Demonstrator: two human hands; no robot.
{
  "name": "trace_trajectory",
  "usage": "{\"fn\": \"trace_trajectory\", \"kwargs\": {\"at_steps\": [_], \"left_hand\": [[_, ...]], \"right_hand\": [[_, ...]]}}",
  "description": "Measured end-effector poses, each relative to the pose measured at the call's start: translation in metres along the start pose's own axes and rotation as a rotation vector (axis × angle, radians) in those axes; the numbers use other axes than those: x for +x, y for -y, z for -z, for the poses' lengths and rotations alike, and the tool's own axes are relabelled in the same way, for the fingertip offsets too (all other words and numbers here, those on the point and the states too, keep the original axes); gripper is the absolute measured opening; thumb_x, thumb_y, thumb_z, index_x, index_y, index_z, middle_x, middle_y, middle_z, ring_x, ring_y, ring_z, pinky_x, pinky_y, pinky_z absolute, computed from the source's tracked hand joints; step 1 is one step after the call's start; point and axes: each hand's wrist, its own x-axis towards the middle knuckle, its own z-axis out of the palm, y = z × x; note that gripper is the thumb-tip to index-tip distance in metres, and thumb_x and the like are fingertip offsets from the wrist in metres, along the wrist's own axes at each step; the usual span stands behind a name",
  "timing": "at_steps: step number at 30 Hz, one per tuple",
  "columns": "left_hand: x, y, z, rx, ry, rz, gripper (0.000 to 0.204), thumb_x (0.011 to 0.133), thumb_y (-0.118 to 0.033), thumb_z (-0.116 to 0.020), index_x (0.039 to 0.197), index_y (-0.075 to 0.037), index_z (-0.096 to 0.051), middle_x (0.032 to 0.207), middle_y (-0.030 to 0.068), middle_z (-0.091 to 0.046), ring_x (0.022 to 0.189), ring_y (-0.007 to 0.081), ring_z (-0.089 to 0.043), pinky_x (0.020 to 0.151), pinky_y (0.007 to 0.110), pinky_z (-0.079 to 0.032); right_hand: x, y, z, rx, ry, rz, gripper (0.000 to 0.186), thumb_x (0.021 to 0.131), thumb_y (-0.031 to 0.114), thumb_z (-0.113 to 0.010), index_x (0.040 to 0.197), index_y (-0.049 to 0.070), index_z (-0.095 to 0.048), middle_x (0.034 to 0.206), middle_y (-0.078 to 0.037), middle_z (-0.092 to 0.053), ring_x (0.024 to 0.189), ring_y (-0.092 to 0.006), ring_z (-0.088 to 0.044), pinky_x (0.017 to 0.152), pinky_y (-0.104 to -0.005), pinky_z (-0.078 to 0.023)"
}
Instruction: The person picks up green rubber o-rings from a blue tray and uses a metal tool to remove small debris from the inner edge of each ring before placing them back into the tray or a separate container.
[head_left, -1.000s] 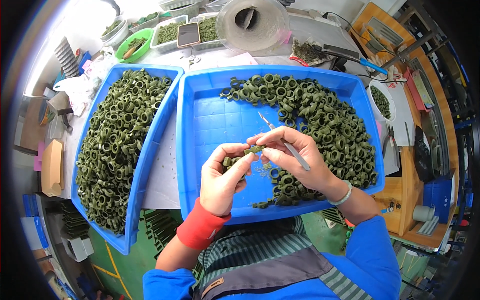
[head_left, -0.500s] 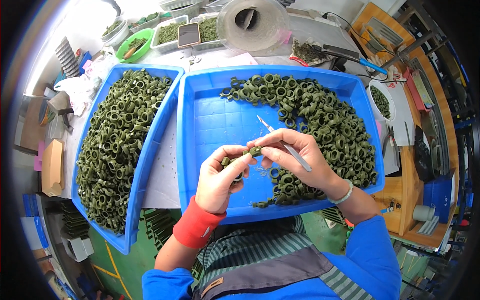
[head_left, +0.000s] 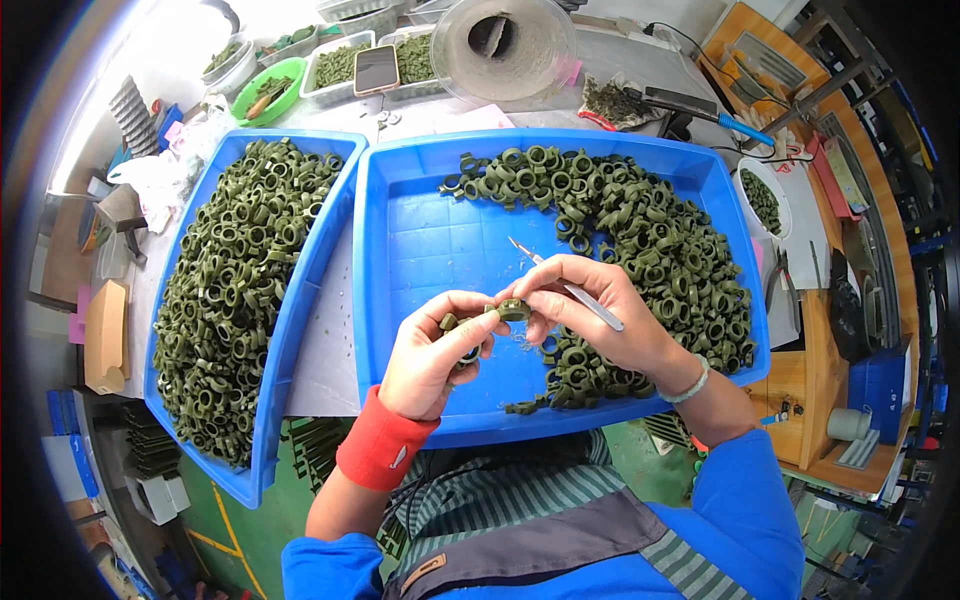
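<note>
You have one dark-green ring with a small side lug pinched at centre, above the blue tray and touching none of its pile. Your left hand is narrowed on it at thumb and forefinger, and its curled fingers hold more green ring pieces; how many, I cannot tell. Your right hand is also narrow: thumb and forefinger meet at the ring's far side, while a scalpel-style knife lies tucked through the same hand, its blade pointing between 10 and 11 o'clock, apart from the ring

Taking the ring as the dial's centre, the loose ring pile curves from 12 round to 5 o'clock, and a second blue tray heaped with similar rings stands at 9

The step in hand looks like turning or picking at a single ring by fingertip rather than cutting. As I judge it, the next move calls for a steady left pinch, the spare pieces kept snug in your palm, and the blade kept clear of your left fingertips
</note>
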Motion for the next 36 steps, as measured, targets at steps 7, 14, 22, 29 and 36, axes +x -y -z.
{"fn": "trace_trajectory", "kwargs": {"at_steps": [7,14,22,29,36], "left_hand": [[-0.001,0.006,-0.019,0.082,-0.112,-0.201,0.014,0.095,-0.008,-0.068,0.107,-0.003,-0.062,0.089,0.0044,-0.068,0.068,0.0033,-0.055,0.048,0.017,-0.036],[0.002,0.016,-0.03,0.286,-0.206,-0.39,0.013,0.093,-0.008,-0.071,0.103,-0.003,-0.063,0.079,-0.0015,-0.063,0.06,0.0015,-0.052,0.05,0.018,-0.04],[-0.002,0.009,-0.028,0.214,-0.216,-0.259,0.015,0.093,-0.01,-0.072,0.103,-0.003,-0.063,0.08,-0.0008,-0.064,0.06,0.0018,-0.053,0.05,0.019,-0.04],[0.006,-0.005,-0.002,0.53,-0.167,-0.41,0.013,0.092,-0.009,-0.071,0.103,-0.004,-0.066,0.086,0.0008,-0.066,0.069,0.0045,-0.058,0.055,0.02,-0.043],[0.038,-0.129,0.144,1.509,-0.799,-0.878,0.032,0.081,-0.016,-0.075,0.111,-0.006,-0.067,0.102,0.0128,-0.071,0.098,0.0281,-0.067,0.09,0.04,-0.052]], "right_hand": [[0.001,-0.008,-0.013,-0.112,-0.079,0.176,0.022,0.095,0.005,-0.065,0.116,0.001,-0.06,0.099,-0.002,-0.064,0.091,-0.0059,-0.062,0.078,-0.023,-0.051],[0.003,-0.021,-0.009,-0.119,-0.1,0.22,0.019,0.095,0.005,-0.062,0.114,0.002,-0.061,0.087,0.001,-0.059,0.076,-0.0028,-0.054,0.066,-0.0203,-0.045],[0.003,-0.018,-0.008,-0.125,-0.096,0.155,0.02,0.094,0.004,-0.06,0.113,0.001,-0.066,0.082,0.0,-0.061,0.07,-0.003,-0.055,0.062,-0.0215,-0.046],[-0.003,-0.006,-0.011,-0.273,-0.2,0.182,0.029,0.093,-0.003,-0.055,0.118,0.002,-0.067,0.093,-0.006,-0.067,0.084,-0.0113,-0.067,0.075,-0.0241,-0.052],[0.005,0.0,0.009,-0.495,-0.264,0.285,0.02,0.093,0.0,-0.061,0.113,0.003,-0.066,0.098,-0.009,-0.072,0.088,-0.014,-0.069,0.074,-0.0281,-0.053]]}}
